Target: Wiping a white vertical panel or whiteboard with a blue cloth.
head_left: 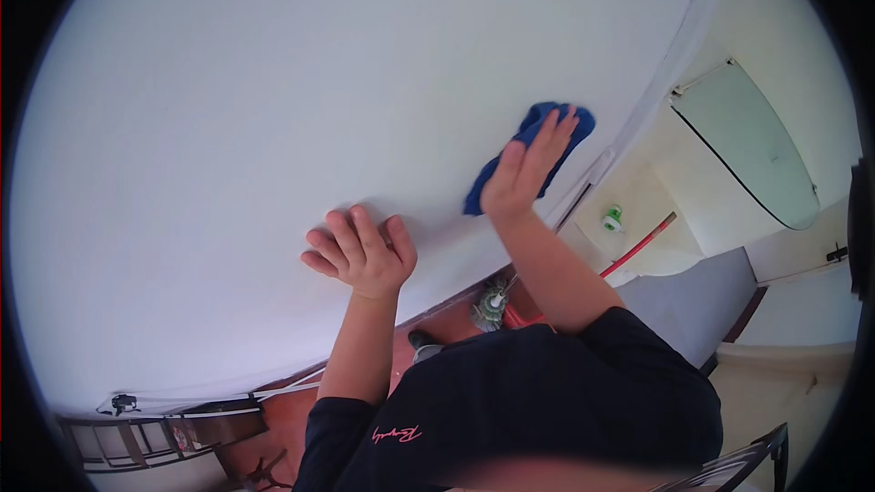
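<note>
A broad white wall [273,109] fills most of the view ahead of me. My right hand [529,169] presses a folded blue cloth [536,118] flat to that wall, toward the right side. The cloth sticks out past the fingertips and below the palm. Lower and to the left, my left hand [366,253] rests on the bare wall with its fingers spread, holding nothing.
At right are a tinted glass panel [752,150], a white ledge [661,219] with a small green-and-white object [612,218], and a red pole [643,244]. A mop head [492,303] lies on the reddish floor [283,426]. Dark-framed furniture [137,442] stands lower left.
</note>
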### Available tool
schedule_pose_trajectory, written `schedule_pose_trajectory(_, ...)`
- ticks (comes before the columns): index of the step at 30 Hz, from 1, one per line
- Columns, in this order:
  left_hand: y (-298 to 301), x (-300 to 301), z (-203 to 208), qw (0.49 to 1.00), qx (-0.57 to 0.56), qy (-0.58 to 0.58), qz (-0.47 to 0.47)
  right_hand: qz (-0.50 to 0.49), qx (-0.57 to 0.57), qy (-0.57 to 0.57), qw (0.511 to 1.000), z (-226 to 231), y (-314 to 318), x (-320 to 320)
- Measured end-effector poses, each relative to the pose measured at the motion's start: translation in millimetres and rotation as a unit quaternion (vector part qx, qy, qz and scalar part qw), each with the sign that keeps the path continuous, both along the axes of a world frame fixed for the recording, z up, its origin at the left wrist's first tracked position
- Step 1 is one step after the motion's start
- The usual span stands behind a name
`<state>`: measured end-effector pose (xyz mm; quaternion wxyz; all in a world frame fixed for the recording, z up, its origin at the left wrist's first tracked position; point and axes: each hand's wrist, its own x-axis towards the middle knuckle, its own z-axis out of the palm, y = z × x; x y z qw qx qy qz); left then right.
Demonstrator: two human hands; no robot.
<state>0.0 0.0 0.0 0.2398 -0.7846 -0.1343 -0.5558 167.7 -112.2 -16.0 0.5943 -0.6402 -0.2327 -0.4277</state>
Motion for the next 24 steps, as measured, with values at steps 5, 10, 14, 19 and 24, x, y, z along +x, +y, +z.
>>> schedule_pose_trajectory(5,5.4,2.8,-0.6,1.000,-0.011,0.005,-0.005,0.017,-0.186,-0.157,0.970,-37.6,18.1,-39.6)
schedule_pose_trajectory(10,-1.0,2.9,-23.4,1.000,-0.008,0.016,0.009,0.004,-0.249,-0.268,0.931,-48.3,-19.2,11.3)
schedule_pose_trajectory(14,2.3,7.8,-32.5,1.000,-0.010,-0.007,0.010,0.008,-0.109,-0.098,0.989,-41.6,-20.0,20.6)
schedule_pose_trajectory(19,2.7,8.7,-36.6,1.000,-0.012,-0.008,0.006,0.030,-0.123,-0.091,0.988,-60.0,16.2,-35.9)
schedule_pose_trajectory(24,4.2,4.1,-40.6,1.000,-0.022,-0.003,0.013,0.003,-0.283,-0.278,0.918,-95.0,-4.6,-10.3)
